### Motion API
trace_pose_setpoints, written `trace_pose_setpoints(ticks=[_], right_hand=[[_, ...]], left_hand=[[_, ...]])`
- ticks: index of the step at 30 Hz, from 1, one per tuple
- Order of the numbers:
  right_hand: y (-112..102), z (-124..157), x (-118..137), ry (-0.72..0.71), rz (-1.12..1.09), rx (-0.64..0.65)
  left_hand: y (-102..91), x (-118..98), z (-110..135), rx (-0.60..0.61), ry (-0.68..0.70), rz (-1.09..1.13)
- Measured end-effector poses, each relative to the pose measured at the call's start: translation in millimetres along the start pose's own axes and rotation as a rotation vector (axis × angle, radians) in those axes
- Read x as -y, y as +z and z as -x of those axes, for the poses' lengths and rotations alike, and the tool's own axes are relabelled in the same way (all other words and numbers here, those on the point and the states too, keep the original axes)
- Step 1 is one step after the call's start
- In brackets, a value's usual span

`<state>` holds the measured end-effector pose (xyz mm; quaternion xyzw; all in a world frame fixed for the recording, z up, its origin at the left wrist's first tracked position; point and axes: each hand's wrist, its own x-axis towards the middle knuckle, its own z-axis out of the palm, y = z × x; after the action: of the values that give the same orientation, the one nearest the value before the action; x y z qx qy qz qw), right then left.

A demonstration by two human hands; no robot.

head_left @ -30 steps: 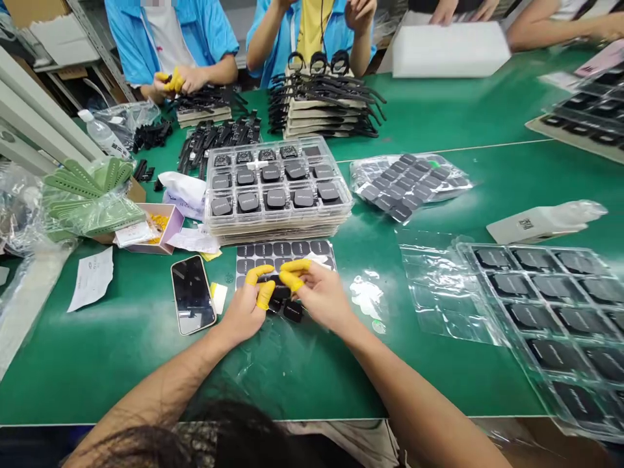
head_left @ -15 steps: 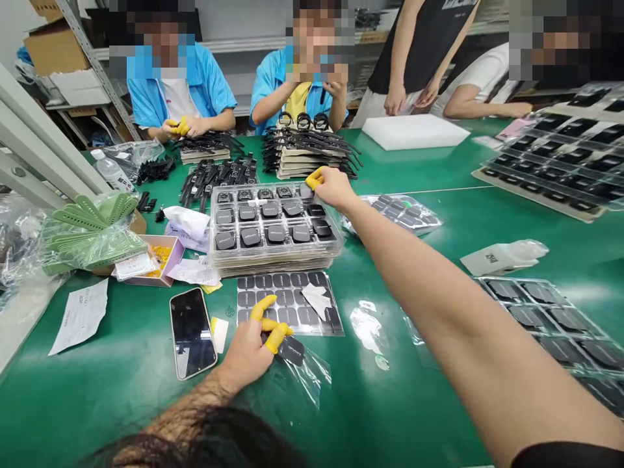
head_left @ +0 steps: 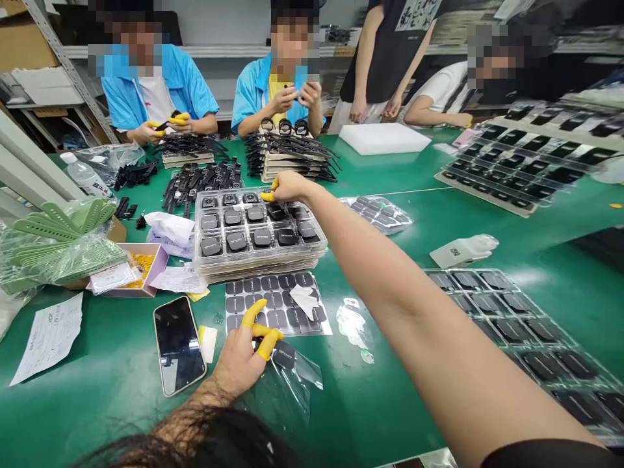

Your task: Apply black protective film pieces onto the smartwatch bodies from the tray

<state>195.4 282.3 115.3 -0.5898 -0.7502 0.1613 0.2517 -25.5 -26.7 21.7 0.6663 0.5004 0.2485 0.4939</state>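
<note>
Smartphone (head_left: 178, 346) lies at nine o'clock from the left hand (head_left: 237, 367), whose yellow finger cots (head_left: 249, 314) pinch a black square pad (head_left: 283, 355) in a clear plastic sleeve (head_left: 297, 383). At twelve o'clock, the right hand (head_left: 288, 187), fingers curled, rests on stacked clear trays (head_left: 258, 263); any grip there cannot be told.

**What I can't make out from here**

The right hand (head_left: 292, 186) hides most of its own fingers, so I can't tell whether they touch the tray stack (head_left: 258, 270). The print on the black pad (head_left: 284, 355) is too small for me to read, and the left hand (head_left: 236, 367) covers part of the bag (head_left: 297, 383) around it. Hair (head_left: 205, 442) blocks the left forearm along the bottom edge. The top edge cuts off the standing person (head_left: 385, 52) at the neck, and the near-right tray (head_left: 536, 364) runs out of frame. The paper (head_left: 49, 339) is unreadable.
</note>
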Motion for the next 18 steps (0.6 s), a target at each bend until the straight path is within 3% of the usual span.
trace_pose_setpoints(ticks=[4,7,10,12,13,15,18], right_hand=[[-11.7,39.4,18.5,0.045,-0.125,-0.089],[-1.1,113.3,39.7,0.032,-0.424,-0.165],[33.6,211.3,56.5,0.087,-0.862,-0.012],[62.8,267.3,62.9,0.306,-1.015,0.088],[76.3,287.7,65.0,0.37,-1.027,0.08],[98.0,311.3,68.3,0.423,-1.022,0.029],[117.1,317.3,73.1,0.413,-1.086,-0.007]], left_hand=[[-2.8,-6.1,-0.6,-0.012,-0.024,-0.03],[-3.5,-6.2,-1.6,-0.062,-0.067,-0.036],[-2.3,-3.2,-1.9,-0.074,-0.086,0.019],[-1.1,-1.0,-1.4,-0.082,-0.09,0.021],[-0.7,0.0,-1.1,-0.093,-0.091,-0.005],[-0.3,2.0,-0.6,-0.113,-0.084,-0.066],[-0.7,5.7,-0.2,-0.137,-0.07,-0.101]])
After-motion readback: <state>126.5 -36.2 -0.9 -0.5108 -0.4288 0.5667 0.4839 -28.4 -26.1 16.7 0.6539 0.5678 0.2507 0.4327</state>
